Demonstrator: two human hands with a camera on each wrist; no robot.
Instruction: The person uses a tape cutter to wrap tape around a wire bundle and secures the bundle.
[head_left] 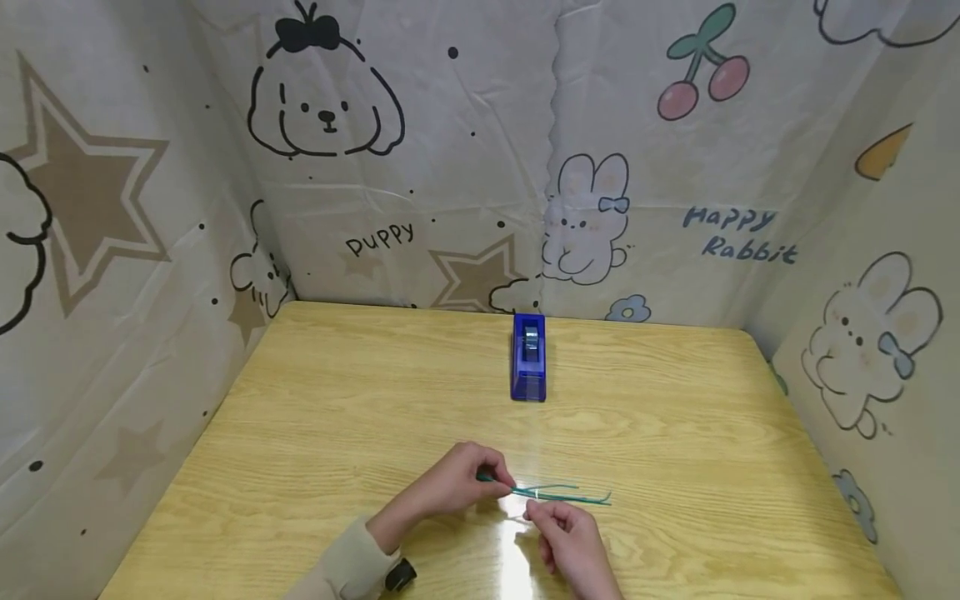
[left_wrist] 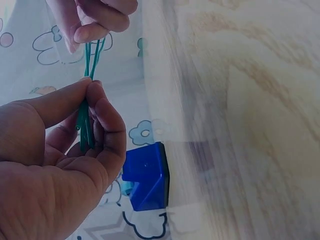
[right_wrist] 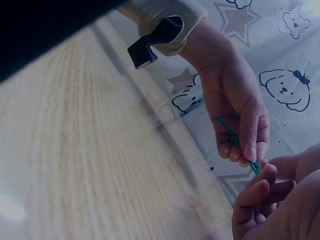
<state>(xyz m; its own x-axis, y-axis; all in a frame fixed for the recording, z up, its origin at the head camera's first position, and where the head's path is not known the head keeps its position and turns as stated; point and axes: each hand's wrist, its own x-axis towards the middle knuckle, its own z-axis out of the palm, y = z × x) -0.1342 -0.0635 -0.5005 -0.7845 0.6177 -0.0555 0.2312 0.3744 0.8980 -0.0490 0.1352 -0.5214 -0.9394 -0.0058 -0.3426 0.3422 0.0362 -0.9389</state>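
Note:
My left hand [head_left: 467, 482] pinches a bundle of thin green strands [head_left: 562, 497] between thumb and index finger, over the table's near part. In the left wrist view, the bundle's lower ends [left_wrist: 86, 132] lie inside that hand's curled fingers. The loose ends spread to the right in the head view, one bent up at its tip. Just below the strands, my right hand [head_left: 576, 546] has thumb and index finger pinched together at a small, clear, shiny piece [head_left: 537, 493], which looks like tape on the bundle. Its exact wrap is too small to tell.
A blue tape dispenser [head_left: 529, 383] with a roll in it stands at the table's back, beyond the hands. The wooden table [head_left: 360, 375] is bordered by a printed cloth [head_left: 420, 183] at the back and sides. A black device [head_left: 401, 575] is by the left sleeve.

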